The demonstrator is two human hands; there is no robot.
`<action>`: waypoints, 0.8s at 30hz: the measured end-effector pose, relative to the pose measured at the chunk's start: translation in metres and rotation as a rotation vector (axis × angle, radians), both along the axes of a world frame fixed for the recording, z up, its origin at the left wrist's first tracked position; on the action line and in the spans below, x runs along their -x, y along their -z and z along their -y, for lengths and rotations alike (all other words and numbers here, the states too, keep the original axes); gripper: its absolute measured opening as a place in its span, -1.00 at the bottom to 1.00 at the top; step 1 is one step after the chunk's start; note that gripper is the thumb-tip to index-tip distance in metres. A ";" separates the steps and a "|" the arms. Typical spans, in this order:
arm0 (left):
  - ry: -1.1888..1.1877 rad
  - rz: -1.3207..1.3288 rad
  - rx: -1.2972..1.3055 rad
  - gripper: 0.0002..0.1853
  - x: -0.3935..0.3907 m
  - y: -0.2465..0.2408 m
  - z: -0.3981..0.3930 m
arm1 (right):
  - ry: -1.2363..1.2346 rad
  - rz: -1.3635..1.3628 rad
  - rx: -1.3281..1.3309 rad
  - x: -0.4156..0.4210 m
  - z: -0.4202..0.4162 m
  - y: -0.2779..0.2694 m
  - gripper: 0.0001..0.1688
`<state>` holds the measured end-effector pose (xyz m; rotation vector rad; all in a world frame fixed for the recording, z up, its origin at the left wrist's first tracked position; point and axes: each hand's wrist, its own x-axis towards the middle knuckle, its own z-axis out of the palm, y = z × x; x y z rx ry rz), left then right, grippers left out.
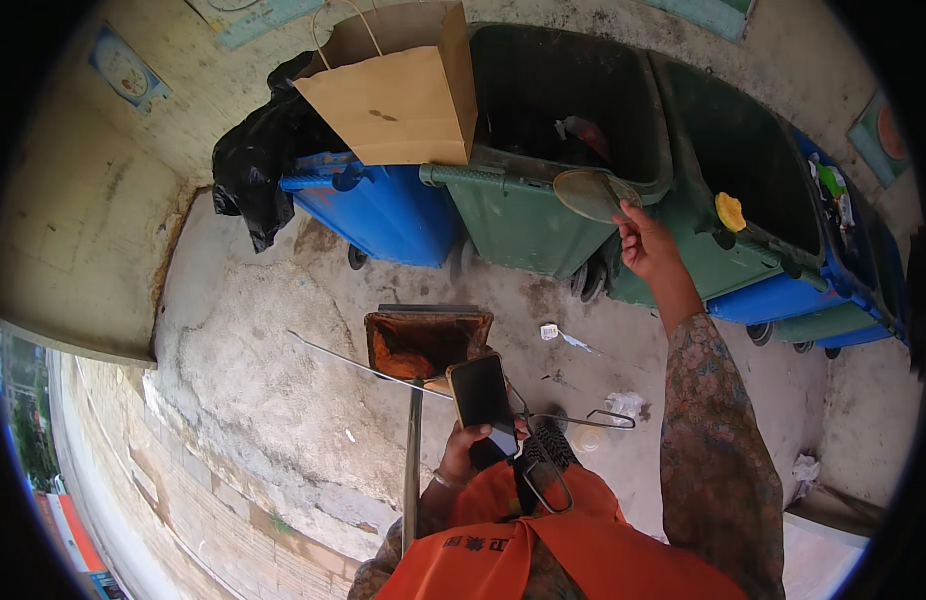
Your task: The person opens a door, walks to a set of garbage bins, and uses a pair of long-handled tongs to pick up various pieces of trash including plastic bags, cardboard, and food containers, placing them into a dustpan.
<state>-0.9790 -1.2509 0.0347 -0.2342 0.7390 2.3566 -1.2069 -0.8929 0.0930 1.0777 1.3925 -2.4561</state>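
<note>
My right hand (643, 244) reaches out to the bins and pinches the edge of a round, translucent plastic lid (583, 195). The lid is at the front rim of a green wheeled bin (526, 221), overlapping it in view; I cannot tell whether they touch. Dark bags and scraps lie inside that bin. Close to my body, my left hand (463, 450) grips a smartphone (480, 394) with a dark screen. Long metal litter tongs (343, 361) pass behind the phone, their looped handles by my orange vest (470, 559); whether my left hand also holds them is hidden.
A brown paper bag (391, 101) and a black plastic bag (253, 165) sit atop a blue bin (380, 214). Another green bin (688, 259) bears a yellow scrap (730, 212). A long-handled dustpan (429, 319) stands before me. Crumpled plastic (624, 405) litters the concrete floor.
</note>
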 end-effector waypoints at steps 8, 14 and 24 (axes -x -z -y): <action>0.051 -0.017 0.027 -0.18 0.022 -0.010 0.025 | 0.071 -0.033 0.034 0.001 -0.007 0.012 -0.80; 0.043 -0.031 0.057 -0.27 0.028 -0.001 0.050 | 0.169 -0.365 -0.226 0.000 0.030 -0.063 -0.84; -0.090 0.019 -0.055 -0.17 0.026 0.002 0.086 | 0.116 -0.991 -1.142 0.165 0.147 -0.235 -0.66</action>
